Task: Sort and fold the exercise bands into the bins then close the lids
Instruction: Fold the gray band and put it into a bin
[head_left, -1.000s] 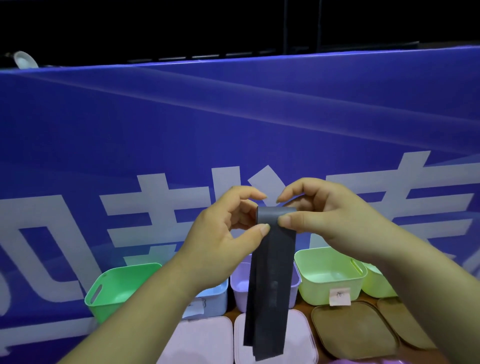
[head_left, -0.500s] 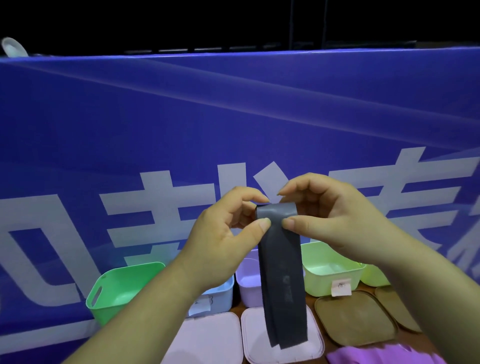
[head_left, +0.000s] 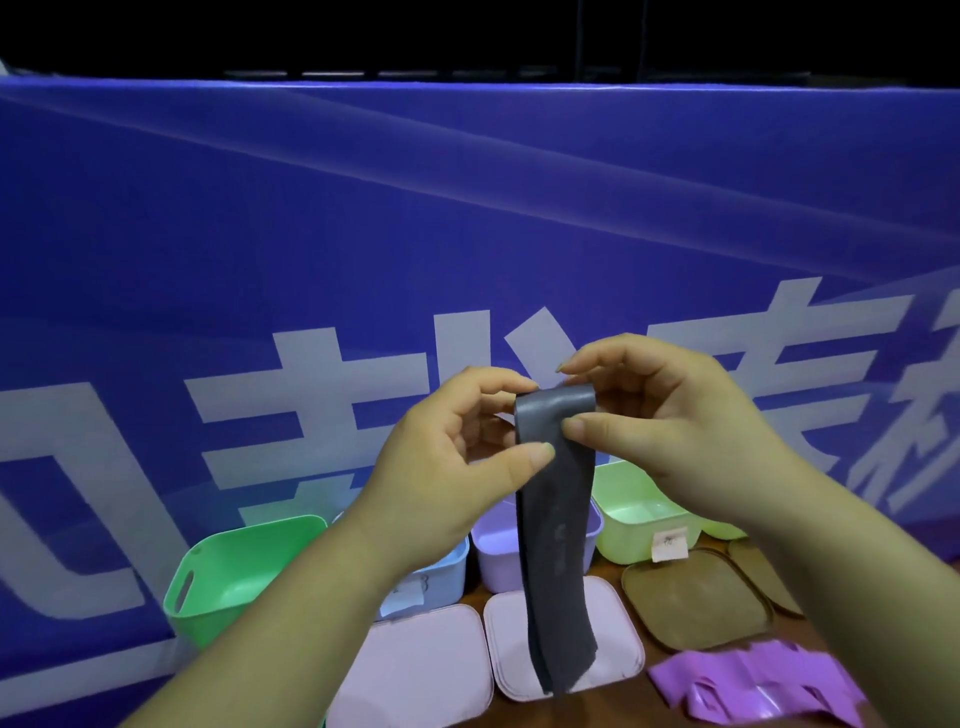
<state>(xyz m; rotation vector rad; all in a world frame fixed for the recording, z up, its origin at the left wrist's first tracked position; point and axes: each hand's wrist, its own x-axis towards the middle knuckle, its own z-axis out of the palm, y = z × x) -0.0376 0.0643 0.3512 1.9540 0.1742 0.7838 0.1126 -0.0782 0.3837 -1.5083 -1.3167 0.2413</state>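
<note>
Both hands hold the grey exercise band (head_left: 558, 525) raised above the bins: the left hand (head_left: 457, 467) pinches its top fold at the left edge, and the right hand (head_left: 670, 415) pinches the right edge. The band hangs down in front of the lilac bin (head_left: 496, 551) and a pink lid (head_left: 613, 639). A purple band (head_left: 753, 686) lies on the table at lower right.

Both bare forearms run up from the bottom edge and meet mid-frame, hands held up in the air. Left grip (head_left: 457, 467) pinches the left edge of the grey band (head_left: 556, 519) just under its top fold, thumb in front, index curled over the top. Right grip (head_left: 670, 421) sits a touch higher and pinches the right edge the same way, fingers arched behind.
</note>
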